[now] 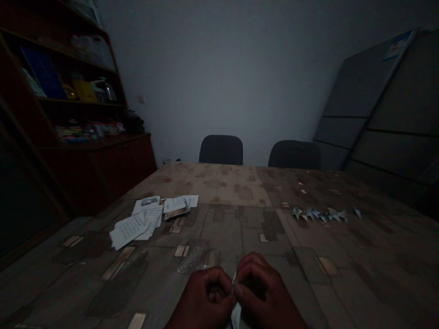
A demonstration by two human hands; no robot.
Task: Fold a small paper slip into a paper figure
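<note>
Close to the table's near side, my left hand (207, 299) and my right hand (262, 290) meet, fingertips pinched together. Between them is a small, narrow piece of folded pale paper (236, 315), gripped by both hands. Its lower end hangs below the fingers, and a thin edge shows above them. The fingers hide most of its shape. Farther off to the right, several small folded paper figures (320, 214) stand in a row, with one paper figure (357, 212) a little apart at the right end.
On the left of the patterned tablecloth (226, 228) lie loose printed paper cards (137, 224), with a small stack of cards (176, 208) beside them. Beyond the far edge stand two dark chairs (221, 149). A wooden cabinet (113, 155) with filled shelves is at left.
</note>
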